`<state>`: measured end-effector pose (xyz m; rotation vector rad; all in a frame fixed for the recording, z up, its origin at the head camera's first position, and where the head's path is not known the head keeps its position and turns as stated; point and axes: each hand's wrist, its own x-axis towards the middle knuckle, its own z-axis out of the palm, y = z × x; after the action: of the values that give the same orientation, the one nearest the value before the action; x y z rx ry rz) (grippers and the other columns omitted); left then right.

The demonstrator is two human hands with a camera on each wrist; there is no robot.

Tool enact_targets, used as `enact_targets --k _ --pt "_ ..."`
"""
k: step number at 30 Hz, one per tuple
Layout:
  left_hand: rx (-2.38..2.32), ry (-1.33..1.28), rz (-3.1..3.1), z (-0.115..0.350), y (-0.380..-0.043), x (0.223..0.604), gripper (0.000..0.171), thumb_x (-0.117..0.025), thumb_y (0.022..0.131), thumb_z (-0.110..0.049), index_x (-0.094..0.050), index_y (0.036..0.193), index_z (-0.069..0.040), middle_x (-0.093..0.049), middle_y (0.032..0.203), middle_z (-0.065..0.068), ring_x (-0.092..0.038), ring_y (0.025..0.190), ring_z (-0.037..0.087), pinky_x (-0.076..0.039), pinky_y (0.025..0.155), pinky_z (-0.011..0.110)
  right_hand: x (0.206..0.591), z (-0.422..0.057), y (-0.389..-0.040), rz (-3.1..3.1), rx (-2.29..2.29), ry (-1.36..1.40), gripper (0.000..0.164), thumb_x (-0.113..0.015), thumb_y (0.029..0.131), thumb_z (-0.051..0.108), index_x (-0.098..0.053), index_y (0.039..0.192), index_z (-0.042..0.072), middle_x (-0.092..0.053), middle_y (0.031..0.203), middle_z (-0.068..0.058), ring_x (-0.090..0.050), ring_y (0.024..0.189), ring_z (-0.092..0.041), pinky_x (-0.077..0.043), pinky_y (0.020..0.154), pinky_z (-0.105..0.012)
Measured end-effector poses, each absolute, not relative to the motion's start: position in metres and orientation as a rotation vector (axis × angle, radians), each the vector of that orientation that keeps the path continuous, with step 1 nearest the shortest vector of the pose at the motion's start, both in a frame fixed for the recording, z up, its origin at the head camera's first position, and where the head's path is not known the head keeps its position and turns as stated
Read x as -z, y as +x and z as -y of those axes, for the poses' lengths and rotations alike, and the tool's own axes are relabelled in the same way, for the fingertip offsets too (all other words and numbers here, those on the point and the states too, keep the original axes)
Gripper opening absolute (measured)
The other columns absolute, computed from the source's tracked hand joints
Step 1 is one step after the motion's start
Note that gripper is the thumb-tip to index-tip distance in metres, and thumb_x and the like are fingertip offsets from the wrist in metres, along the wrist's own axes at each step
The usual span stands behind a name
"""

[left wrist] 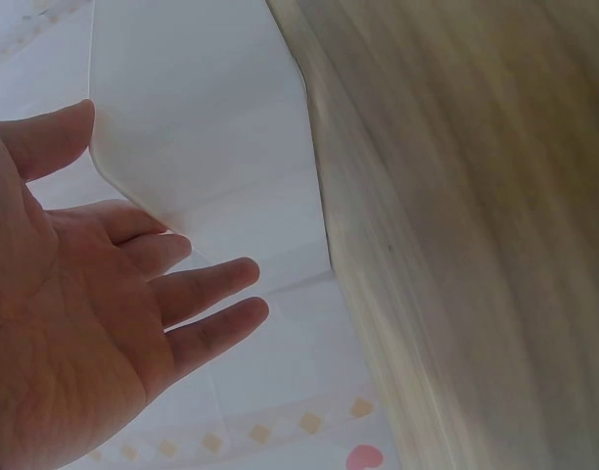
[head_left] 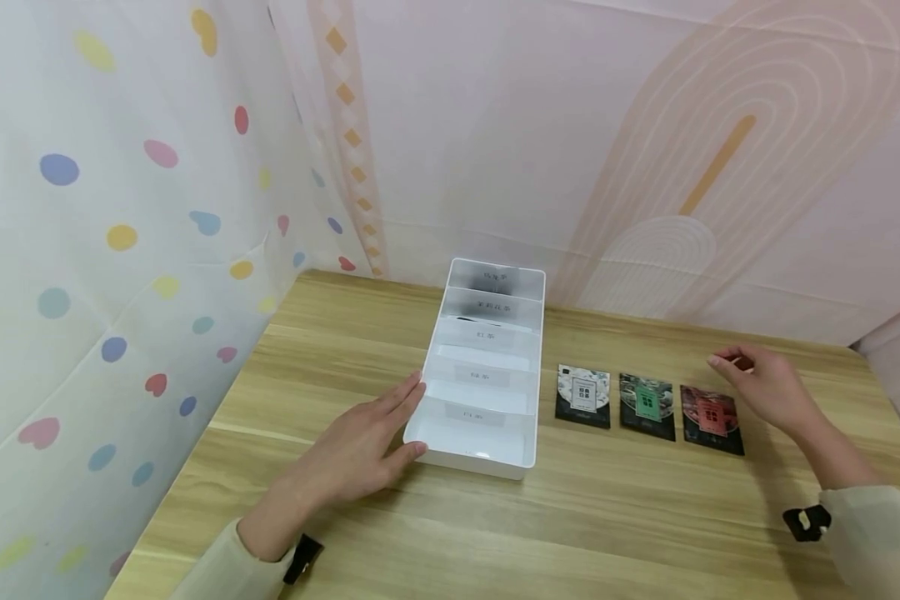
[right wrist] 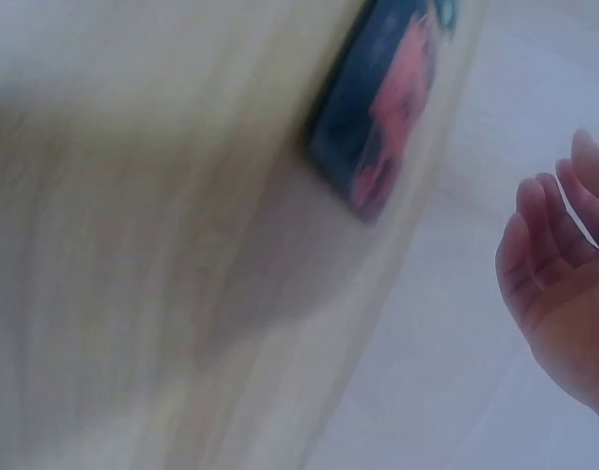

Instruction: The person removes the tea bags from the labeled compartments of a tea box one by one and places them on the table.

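A long white divided box (head_left: pixel 471 460) stands on the table, with labels in dark characters on its compartment walls. My left hand (head_left: pixel 356 446) rests on its near left corner, thumb and fingers extended along the rim; in the left wrist view the left hand (left wrist: pixel 104 284) is beside the white outer wall. To the right of the box lie three flat tea-bag-like packets in a row: a white and black one (head_left: pixel 583 396), a green and black one (head_left: pixel 647 405) and a red and black one (head_left: pixel 712 419). My right hand (head_left: pixel 774 387), fingers loosely bent and holding nothing, hovers just right of the red packet.
The wooden table (head_left: pixel 615 533) reaches back to a pale curtain (head_left: pixel 495 142) with an arch pattern. A dotted curtain (head_left: pixel 142 317) hangs along the left edge. Something dark (head_left: pixel 480 322) shows in a rear compartment of the box.
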<state>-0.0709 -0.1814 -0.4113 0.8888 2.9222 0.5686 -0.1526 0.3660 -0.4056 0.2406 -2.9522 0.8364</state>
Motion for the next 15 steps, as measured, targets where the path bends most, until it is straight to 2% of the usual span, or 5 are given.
enact_targets --k 4,10,15 --pt "-0.576 0.889 -2.922 0.181 -0.071 0.412 0.078 -0.064 0.103 -0.042 -0.035 0.160 0.003 -0.027 0.170 0.015 -0.047 0.146 0.034 -0.047 0.111 0.053 0.400 -0.358 -0.151 2.926 -0.847 0.267 0.036 -0.057 0.110 0.026 -0.068 0.121 -0.007 -0.070 0.111 -0.028 -0.064 0.101 -0.045 -0.053 0.072 -0.045" --pt "-0.580 0.895 -2.922 0.181 -0.071 0.412 0.078 -0.064 0.103 -0.041 -0.035 0.160 0.004 -0.027 0.170 0.016 -0.045 0.147 0.034 -0.046 0.112 0.053 0.392 -0.345 -0.147 2.876 -0.878 0.314 0.035 -0.057 0.110 0.024 -0.069 0.122 -0.006 -0.071 0.110 -0.025 -0.065 0.098 -0.042 -0.050 0.068 -0.025" --pt "-0.577 0.893 -2.921 0.181 -0.071 0.412 0.078 -0.064 0.103 -0.041 -0.034 0.160 0.004 -0.027 0.170 0.016 -0.044 0.147 0.034 -0.046 0.112 0.053 0.387 -0.332 -0.146 2.851 -0.909 0.349 0.034 -0.057 0.110 0.023 -0.069 0.122 -0.006 -0.071 0.109 -0.023 -0.066 0.094 -0.039 -0.051 0.066 -0.024"
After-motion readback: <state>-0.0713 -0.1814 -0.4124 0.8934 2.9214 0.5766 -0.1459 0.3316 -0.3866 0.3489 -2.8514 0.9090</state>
